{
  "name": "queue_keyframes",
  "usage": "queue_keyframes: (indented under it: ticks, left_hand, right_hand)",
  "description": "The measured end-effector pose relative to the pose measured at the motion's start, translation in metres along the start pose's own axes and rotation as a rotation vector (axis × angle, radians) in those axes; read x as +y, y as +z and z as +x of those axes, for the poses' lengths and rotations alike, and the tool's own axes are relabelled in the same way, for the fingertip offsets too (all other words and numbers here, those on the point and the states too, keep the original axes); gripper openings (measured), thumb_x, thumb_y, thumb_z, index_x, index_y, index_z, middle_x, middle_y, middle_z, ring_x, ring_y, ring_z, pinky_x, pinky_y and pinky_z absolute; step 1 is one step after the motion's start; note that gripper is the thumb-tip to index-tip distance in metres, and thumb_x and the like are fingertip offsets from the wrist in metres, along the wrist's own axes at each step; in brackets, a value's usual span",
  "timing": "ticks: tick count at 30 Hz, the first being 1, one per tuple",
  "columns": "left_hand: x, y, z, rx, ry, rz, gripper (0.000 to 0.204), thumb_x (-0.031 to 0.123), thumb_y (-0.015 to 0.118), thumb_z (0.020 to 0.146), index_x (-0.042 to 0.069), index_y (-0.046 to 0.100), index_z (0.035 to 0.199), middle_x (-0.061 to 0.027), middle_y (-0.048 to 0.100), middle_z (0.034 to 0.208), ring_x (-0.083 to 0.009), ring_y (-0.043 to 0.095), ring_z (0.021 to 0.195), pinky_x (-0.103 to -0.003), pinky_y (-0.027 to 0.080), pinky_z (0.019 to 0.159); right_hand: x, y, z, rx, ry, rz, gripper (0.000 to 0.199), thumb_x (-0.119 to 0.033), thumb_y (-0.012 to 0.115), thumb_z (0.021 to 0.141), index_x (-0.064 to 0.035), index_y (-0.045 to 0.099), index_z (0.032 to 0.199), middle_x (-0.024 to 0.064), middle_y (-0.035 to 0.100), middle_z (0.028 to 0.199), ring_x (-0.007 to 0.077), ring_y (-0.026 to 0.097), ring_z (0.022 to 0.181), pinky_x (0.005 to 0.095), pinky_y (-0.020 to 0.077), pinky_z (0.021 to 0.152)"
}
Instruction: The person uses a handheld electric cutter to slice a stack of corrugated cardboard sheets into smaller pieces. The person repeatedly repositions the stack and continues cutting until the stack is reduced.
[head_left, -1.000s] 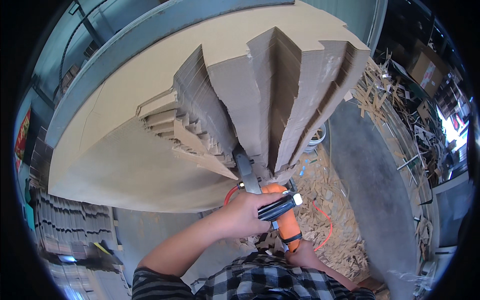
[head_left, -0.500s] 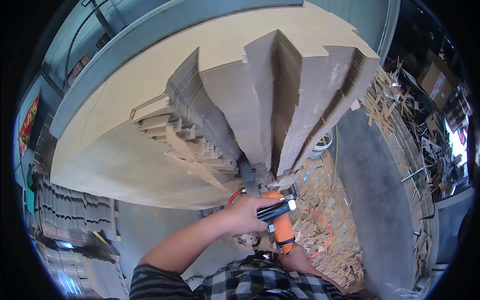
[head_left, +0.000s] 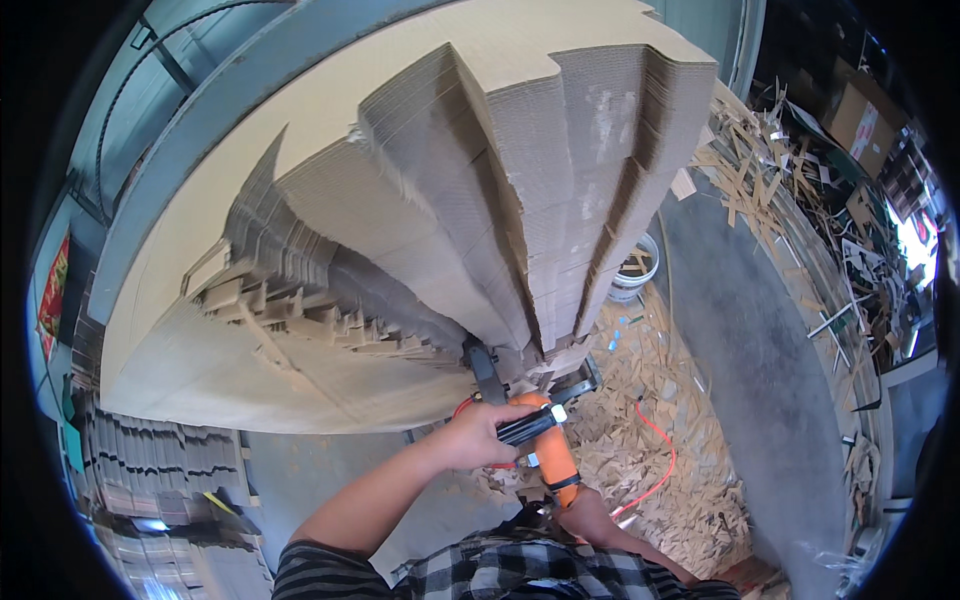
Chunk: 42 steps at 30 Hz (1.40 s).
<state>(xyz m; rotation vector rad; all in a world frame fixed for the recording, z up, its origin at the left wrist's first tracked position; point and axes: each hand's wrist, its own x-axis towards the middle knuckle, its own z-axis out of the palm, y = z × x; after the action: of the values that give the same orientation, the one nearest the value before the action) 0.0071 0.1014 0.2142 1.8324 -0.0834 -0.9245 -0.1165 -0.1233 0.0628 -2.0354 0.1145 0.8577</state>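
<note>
Left hand [head_left: 474,436] clenched, farther forward; right hand [head_left: 583,513] clenched, lower.

Head view: left fisheye is looking steeply down from the wearer's head, facing forward past the checked shirt [head_left: 500,565]. Cardboard stack [head_left: 400,220] is looming near, filling the upper middle; floor [head_left: 310,480] is lying farther below. Straight edges are bowing rimward.

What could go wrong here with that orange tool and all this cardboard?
The left hand grips the black handle of the orange tool near its grey bar, so a slip might bring that hand against the bar. Ragged strips stick out from the cardboard stack and could snag or drop. The red hose lies among loose scraps underfoot, where a foot might catch it.
</note>
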Motion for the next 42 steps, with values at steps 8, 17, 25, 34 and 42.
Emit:
queue_keyframes:
  ticks: [8,17,25,34,42]
  left_hand:
    - [-0.016,0.001,0.017,-0.018,-0.108,-0.079,0.066,0.002,0.064,0.072,0.014,0.045,0.133,0.0015,0.059,0.088,-0.0044,0.052,0.066,-0.020,0.045,0.056]
    - [-0.051,-0.005,0.047,-0.011,-0.128,-0.044,0.063,0.003,0.064,0.070,0.015,0.049,0.130,0.0021,0.062,0.091,-0.0040,0.054,0.073,-0.020,0.046,0.061]
    - [-0.106,-0.004,0.068,0.012,-0.031,-0.062,0.063,0.006,0.066,0.070,0.017,0.049,0.130,0.0013,0.062,0.092,-0.0049,0.057,0.069,-0.021,0.048,0.057]
    - [-0.092,-0.007,0.078,-0.038,-0.287,-0.092,0.059,0.008,0.067,0.070,0.015,0.052,0.127,-0.0027,0.063,0.092,-0.0074,0.059,0.074,-0.022,0.048,0.065]
    - [-0.132,-0.004,0.101,0.062,-0.067,0.083,0.060,0.008,0.065,0.066,0.009,0.052,0.125,-0.0066,0.064,0.097,-0.0137,0.060,0.088,-0.026,0.046,0.082]
  right_hand:
    - [0.009,0.007,0.016,0.014,0.066,-0.070,0.033,-0.017,0.067,0.065,0.0049,0.060,0.089,0.0241,0.064,0.080,0.0379,0.063,0.078,0.0403,0.0509,0.066]
    - [0.040,0.027,0.048,0.076,0.063,-0.072,0.031,-0.020,0.068,0.066,0.0010,0.061,0.088,0.0238,0.064,0.081,0.0384,0.063,0.081,0.0414,0.0511,0.070]
    - [0.042,0.033,0.061,0.072,0.114,-0.135,0.033,-0.022,0.068,0.066,-0.0005,0.059,0.090,0.0220,0.064,0.083,0.0380,0.062,0.081,0.0433,0.0501,0.072]
    - [0.056,0.036,0.085,0.090,0.159,-0.267,0.037,-0.022,0.067,0.064,0.0023,0.059,0.090,0.0221,0.064,0.084,0.0386,0.063,0.080,0.0443,0.0504,0.073]
    - [0.070,0.037,0.104,0.120,0.179,-0.265,0.034,-0.024,0.066,0.066,0.0002,0.061,0.089,0.0221,0.064,0.087,0.0381,0.063,0.083,0.0439,0.0506,0.074]
